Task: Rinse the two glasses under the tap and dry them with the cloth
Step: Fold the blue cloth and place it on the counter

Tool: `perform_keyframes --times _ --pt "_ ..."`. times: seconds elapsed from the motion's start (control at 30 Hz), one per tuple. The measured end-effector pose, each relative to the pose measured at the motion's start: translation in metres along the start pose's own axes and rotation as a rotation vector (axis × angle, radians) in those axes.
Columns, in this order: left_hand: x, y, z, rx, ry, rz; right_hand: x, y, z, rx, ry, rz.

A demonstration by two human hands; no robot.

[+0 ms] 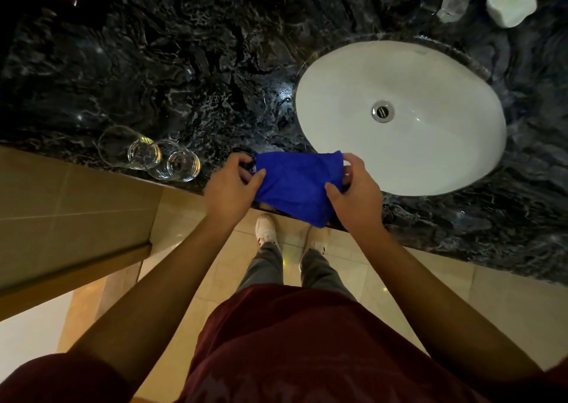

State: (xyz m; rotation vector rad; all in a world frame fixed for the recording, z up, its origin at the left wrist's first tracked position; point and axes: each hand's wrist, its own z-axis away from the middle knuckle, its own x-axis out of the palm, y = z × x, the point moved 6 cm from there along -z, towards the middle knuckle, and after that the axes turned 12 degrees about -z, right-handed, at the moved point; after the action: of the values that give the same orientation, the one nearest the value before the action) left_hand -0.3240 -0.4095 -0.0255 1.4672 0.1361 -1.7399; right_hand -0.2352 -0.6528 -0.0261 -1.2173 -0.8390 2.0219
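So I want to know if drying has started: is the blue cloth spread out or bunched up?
Partly spread: the blue cloth is stretched between the left hand and right hand, its lower corner drooping, touching neither glass.

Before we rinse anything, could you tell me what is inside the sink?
The sink shows only its drain. The blue cloth and the right hand cover its near-left rim.

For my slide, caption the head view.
Both hands hold blue cloth beside two glasses and sink.

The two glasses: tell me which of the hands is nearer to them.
Left. The left hand grips the blue cloth's left edge, just right of the two glasses; the right hand grips its far edge, by the sink.
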Motion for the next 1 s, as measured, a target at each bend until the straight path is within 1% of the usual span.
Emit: perform_keyframes --times 0.07,0.13,0.2,0.23,0.27,0.37,0.47,0.53,0.6,0.7,0.83,0.93,1.0 --pt "-0.004 0.006 0.007 0.124 0.092 -0.094 -0.001 -0.006 0.004 -0.144 0.023 0.13" --pt "-0.004 0.018 0.017 0.335 0.147 -0.18 0.003 -0.015 0.011 -0.306 0.009 0.288" --pt "0.007 0.031 0.03 0.579 0.125 -0.242 0.014 -0.015 0.019 -0.415 -0.047 0.392" --pt "0.014 0.034 0.034 0.662 0.095 -0.272 0.021 -0.01 0.022 -0.425 -0.089 0.436" --pt "0.023 0.034 0.035 0.698 0.054 -0.305 0.027 -0.004 0.022 -0.413 -0.131 0.486" --pt "0.042 0.023 0.029 0.63 -0.107 -0.464 0.033 0.017 0.02 -0.381 -0.23 0.61" --pt "0.047 0.014 0.028 0.603 -0.153 -0.637 0.029 0.027 0.017 -0.405 -0.262 0.666" --pt "0.047 0.011 0.029 0.59 -0.174 -0.671 0.028 0.025 0.017 -0.408 -0.274 0.698" --pt "0.043 0.012 0.028 0.582 -0.182 -0.628 0.027 0.018 0.017 -0.397 -0.288 0.705" --pt "0.022 0.019 0.03 0.592 -0.089 -0.459 0.016 -0.002 0.015 -0.396 -0.273 0.617" --pt "-0.031 0.026 0.041 0.569 0.158 -0.227 -0.01 -0.053 0.012 -0.543 -0.126 0.447" --pt "-0.067 0.023 0.052 0.505 0.288 -0.142 -0.02 -0.093 0.013 -0.636 -0.103 0.365" --pt "-0.086 0.012 0.062 0.446 0.381 -0.124 -0.019 -0.114 0.015 -0.727 -0.114 0.294"
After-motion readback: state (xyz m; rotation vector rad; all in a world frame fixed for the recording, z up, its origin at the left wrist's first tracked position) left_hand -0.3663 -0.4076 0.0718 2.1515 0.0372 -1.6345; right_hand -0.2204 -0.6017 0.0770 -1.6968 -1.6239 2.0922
